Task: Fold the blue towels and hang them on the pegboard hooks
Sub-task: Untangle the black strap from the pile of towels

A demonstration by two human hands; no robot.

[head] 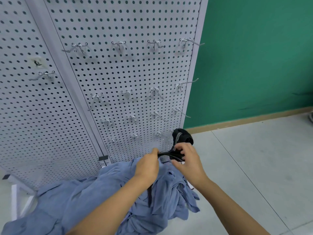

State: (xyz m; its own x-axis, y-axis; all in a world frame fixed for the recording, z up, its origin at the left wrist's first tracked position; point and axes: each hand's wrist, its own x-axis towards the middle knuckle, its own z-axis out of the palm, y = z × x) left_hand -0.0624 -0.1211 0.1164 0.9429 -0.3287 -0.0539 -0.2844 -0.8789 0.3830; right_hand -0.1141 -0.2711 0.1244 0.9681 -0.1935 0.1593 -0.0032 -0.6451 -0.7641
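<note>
Low beside the pegboard (135, 68), left hand (149, 165) and right hand (188, 160) are pinching a dark cloth (182, 137) above the towels (84, 197); holding it taut is likely helping a clean fold.

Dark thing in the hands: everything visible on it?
The dark cloth looks like black fabric with a grey stripe. Its upper end bunches into a rounded lump by the lower right corner of the pegboard; the rest is stretched as a narrow band between the left hand, pinching one end, and the right hand, gripping it, above the blue towels. Hook contact unclear.
</note>
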